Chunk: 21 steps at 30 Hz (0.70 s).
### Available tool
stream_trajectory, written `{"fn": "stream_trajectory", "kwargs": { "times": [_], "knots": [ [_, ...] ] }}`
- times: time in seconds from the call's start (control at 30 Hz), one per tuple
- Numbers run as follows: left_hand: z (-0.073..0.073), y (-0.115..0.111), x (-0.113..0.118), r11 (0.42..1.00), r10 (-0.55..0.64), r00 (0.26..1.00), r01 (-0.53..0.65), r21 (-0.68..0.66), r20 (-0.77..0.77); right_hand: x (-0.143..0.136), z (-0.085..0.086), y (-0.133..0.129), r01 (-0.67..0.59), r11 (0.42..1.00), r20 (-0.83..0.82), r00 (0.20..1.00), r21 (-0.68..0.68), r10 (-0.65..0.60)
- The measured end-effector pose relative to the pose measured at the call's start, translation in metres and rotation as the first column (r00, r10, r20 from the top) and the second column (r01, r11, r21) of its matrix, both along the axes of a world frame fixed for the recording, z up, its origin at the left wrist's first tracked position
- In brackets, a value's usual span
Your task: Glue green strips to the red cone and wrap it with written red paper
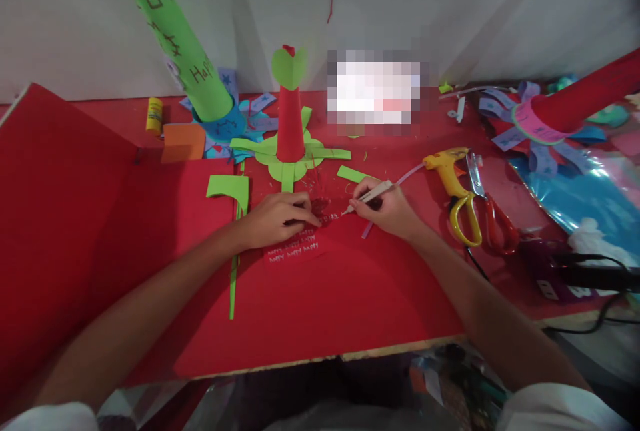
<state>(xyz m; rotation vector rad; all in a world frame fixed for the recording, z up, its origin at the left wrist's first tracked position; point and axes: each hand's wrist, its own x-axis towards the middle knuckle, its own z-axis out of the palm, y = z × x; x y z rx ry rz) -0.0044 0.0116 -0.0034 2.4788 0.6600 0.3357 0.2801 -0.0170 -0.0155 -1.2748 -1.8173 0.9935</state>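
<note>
Between thumb and fingers, my right hand (383,208) grips a light-coloured pen (374,194), its tip on a red paper piece (295,251) with rows of pale handwriting, including "happy" repeated. Fingers bent and slightly apart, my left hand (280,219) rests on the same paper, to the left of the pen tip. Just behind my hands a red paper cone (290,124) stands upright on a green scalloped base (275,170) with strips, topped by a green heart (289,68). Green paper scraps (227,188) lie by my left wrist.
A yellow glue gun (443,163) and scissors (500,228) lie right of my right hand. A tall green paper tube (185,44) stands at back left, near a glue stick (155,116). Another red tube (585,98) leans at far right. The table's front edge (325,359) is close to me.
</note>
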Motion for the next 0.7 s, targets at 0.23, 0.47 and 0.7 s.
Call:
{"fn": "stream_trajectory", "kwargs": {
  "times": [0.23, 0.47, 0.7],
  "knots": [
    [-0.0002, 0.0003, 0.0007, 1.0, 0.002, 1.0, -0.002, -0.018, -0.003, -0.0002, 0.0004, -0.0003, 0.004, 1.0, 0.009, 1.0, 0.011, -0.004],
    [0.0004, -0.001, 0.0005, 1.0, 0.011, 1.0, -0.01, -0.003, 0.01, -0.0005, 0.0012, -0.0004, -0.002, 1.0, 0.01, 1.0, 0.01, 0.002],
    [0.0011, -0.0007, 0.0018, 1.0, 0.009, 1.0, -0.009, -0.003, 0.011, -0.0015, 0.0028, -0.0015, -0.003, 1.0, 0.019, 1.0, -0.014, 0.003]
  ]
}}
